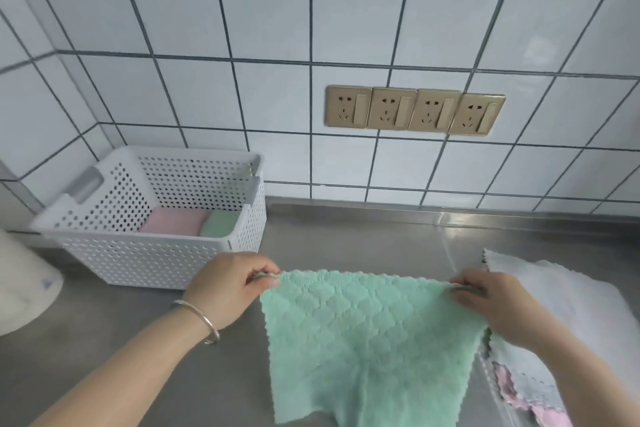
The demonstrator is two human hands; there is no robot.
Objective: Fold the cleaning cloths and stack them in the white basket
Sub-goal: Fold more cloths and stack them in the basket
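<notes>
A green cleaning cloth (363,340) hangs spread out above the steel counter. My left hand (228,288) pinches its top left corner and my right hand (498,302) pinches its top right corner. The white perforated basket (114,253) stands at the back left against the tiled wall. Inside it lie a folded pink cloth (173,220) and a folded green cloth (220,224) side by side. A pile of unfolded cloths (568,298), white on top with pale blue and pink below, lies at the right, partly behind my right arm.
The steel counter (346,239) runs along a white tiled wall with a row of gold sockets (414,111). A white rounded object (24,291) sits at the left edge, next to the basket.
</notes>
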